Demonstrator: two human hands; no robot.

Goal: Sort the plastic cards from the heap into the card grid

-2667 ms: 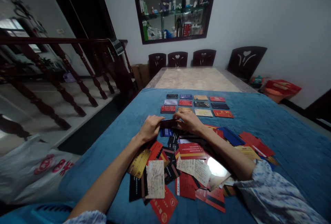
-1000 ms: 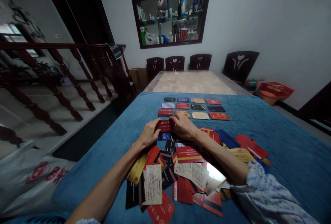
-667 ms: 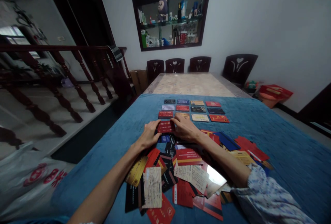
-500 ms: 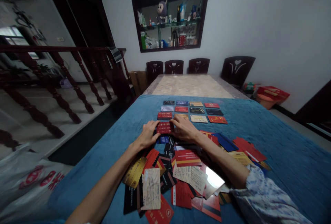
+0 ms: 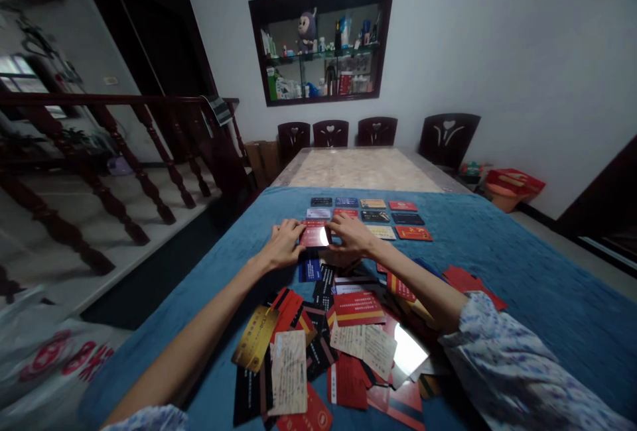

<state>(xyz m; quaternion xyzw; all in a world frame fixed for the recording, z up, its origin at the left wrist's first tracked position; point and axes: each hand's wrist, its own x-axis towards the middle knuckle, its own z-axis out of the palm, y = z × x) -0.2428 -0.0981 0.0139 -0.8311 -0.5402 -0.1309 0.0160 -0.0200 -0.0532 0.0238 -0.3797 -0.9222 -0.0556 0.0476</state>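
Note:
Both my hands hold one red card by its short ends, just above the blue cloth. My left hand pinches its left end and my right hand pinches its right end. Light glints off the card's right part. It hovers right in front of a neat grid of cards laid in rows farther out. A loose pile of red, black, gold and white cards lies under my forearms, nearer to me.
The cloth covers the near part of a long stone-topped table with dark chairs at the far end. A wooden stair railing runs on the left. A white plastic bag sits at the lower left.
The card I hold has moved away from me toward the grid's near row, and its face now catches light. The camera has tilted a little, shifting the scene downward.

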